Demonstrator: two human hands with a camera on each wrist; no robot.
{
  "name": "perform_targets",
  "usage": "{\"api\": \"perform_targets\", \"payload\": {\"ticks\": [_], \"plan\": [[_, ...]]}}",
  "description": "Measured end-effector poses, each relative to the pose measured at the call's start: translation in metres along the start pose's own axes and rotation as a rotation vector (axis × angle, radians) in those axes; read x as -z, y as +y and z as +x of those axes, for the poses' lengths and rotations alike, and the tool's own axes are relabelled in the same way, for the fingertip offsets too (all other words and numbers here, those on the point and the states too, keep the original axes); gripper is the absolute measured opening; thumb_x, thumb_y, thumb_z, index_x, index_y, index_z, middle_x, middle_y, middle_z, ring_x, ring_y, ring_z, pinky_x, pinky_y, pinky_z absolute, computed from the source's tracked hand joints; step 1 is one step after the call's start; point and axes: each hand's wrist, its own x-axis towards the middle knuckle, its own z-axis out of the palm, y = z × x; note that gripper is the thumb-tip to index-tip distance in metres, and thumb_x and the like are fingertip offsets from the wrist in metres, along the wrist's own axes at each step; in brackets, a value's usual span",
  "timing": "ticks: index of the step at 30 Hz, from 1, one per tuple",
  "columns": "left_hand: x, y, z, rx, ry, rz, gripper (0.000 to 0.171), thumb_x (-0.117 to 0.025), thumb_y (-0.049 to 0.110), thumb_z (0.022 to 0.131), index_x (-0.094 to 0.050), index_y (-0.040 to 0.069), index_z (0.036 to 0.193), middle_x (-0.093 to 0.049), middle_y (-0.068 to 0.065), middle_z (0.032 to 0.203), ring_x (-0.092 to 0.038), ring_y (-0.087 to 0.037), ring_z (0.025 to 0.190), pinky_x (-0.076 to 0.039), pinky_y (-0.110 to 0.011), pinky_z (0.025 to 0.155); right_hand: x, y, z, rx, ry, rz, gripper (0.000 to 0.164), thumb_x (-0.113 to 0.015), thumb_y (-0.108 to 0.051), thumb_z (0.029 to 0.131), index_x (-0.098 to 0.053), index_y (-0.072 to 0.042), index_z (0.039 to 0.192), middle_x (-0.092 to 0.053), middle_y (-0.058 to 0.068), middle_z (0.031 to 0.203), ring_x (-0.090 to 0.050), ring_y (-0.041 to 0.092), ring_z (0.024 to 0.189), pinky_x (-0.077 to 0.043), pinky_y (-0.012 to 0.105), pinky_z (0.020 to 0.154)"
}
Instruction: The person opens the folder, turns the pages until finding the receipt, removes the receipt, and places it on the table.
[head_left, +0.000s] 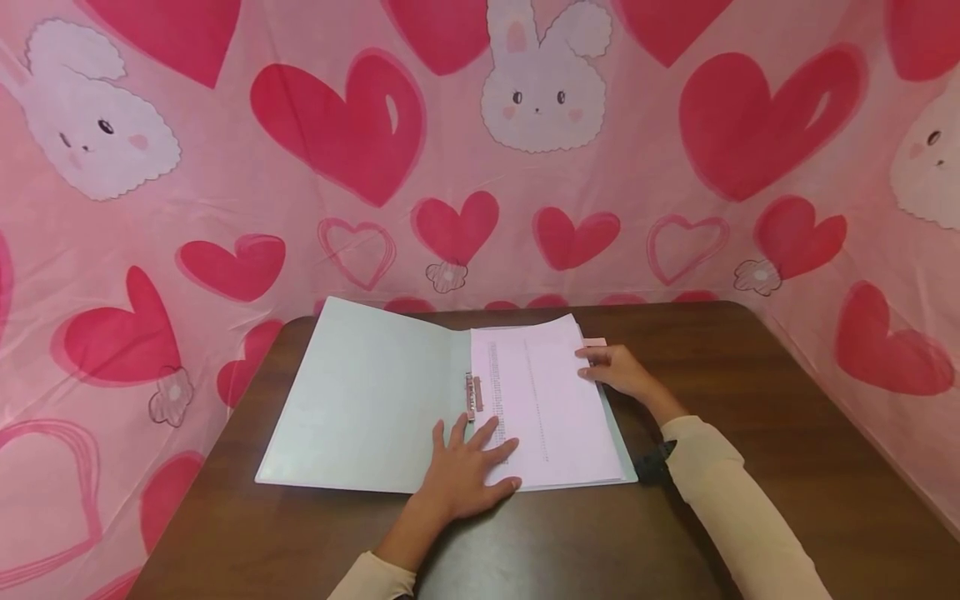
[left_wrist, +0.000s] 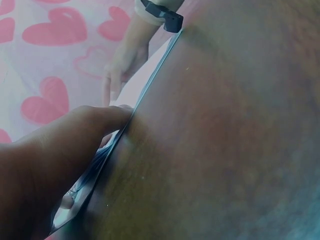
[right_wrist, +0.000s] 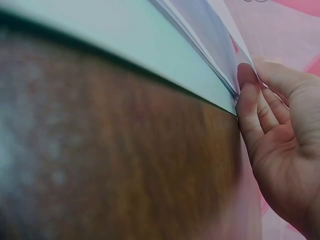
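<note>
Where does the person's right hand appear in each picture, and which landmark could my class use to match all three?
Head view: the right hand is right of centre, at the right edge of the paper.
Left wrist view: upper left of centre, above the left hand.
Right wrist view: at the right side, pinching the paper's edge.
Shared landmark: the pink patterned backdrop.
</note>
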Motion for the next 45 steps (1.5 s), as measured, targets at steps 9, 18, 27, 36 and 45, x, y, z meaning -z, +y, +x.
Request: {"api": "perform_targets", "payload": {"ticks": [9, 18, 27, 36, 45], "plan": [[-0.001, 0.000, 0.001, 0.002, -0.001, -0.002, 0.060, -0.047, 0.070, 0.093, -0.054, 0.042, 0.145, -0.049, -0.002, 0.159, -0.038, -0.049, 0.146, -0.024, -0.078, 0.112, -0.001, -0.001, -0.007, -0.019, -0.012, 0.008, 0.046, -0.070, -0.016, 0.096, -0.061, 0.005, 0.135, -0.063, 0.030, 0.136, -0.072, 0.027, 0.102, -0.060, 0.038, 0.094], [0.000, 0.000, 0.000, 0.003, -0.005, -0.013, 0.061, -0.047, 0.070, 0.093, -0.054, 0.041, 0.146, -0.048, -0.002, 0.159, -0.038, -0.049, 0.146, -0.023, -0.079, 0.113, -0.001, 0.000, -0.014, 0.001, -0.027, 0.014, 0.047, -0.070, -0.016, 0.096, -0.060, 0.006, 0.136, -0.065, 0.030, 0.133, -0.069, 0.023, 0.096, -0.061, 0.030, 0.090], [0.001, 0.001, -0.001, -0.002, 0.002, -0.014, 0.060, -0.048, 0.068, 0.093, -0.055, 0.040, 0.145, -0.049, -0.003, 0.159, -0.038, -0.050, 0.145, -0.023, -0.079, 0.112, -0.001, -0.006, -0.022, 0.005, -0.045, 0.028, 0.048, -0.071, -0.015, 0.095, -0.059, 0.008, 0.136, -0.065, 0.030, 0.132, -0.069, 0.024, 0.098, -0.061, 0.031, 0.091], [0.002, 0.001, 0.000, 0.006, -0.019, -0.024, 0.061, -0.048, 0.069, 0.093, -0.053, 0.041, 0.147, -0.047, -0.004, 0.160, -0.036, -0.049, 0.147, -0.021, -0.079, 0.113, -0.001, -0.004, -0.026, -0.001, -0.052, 0.031, 0.047, -0.070, -0.013, 0.095, -0.060, 0.008, 0.135, -0.067, 0.030, 0.129, -0.068, 0.015, 0.090, -0.060, 0.022, 0.087], [0.004, 0.003, 0.000, 0.012, -0.032, -0.018, 0.061, -0.047, 0.069, 0.092, -0.054, 0.040, 0.146, -0.047, -0.003, 0.160, -0.036, -0.049, 0.147, -0.021, -0.079, 0.113, 0.000, -0.005, -0.034, 0.020, -0.077, 0.059, 0.048, -0.069, -0.011, 0.094, -0.057, 0.009, 0.137, -0.065, 0.032, 0.130, -0.068, 0.013, 0.090, -0.060, 0.023, 0.087]]}}
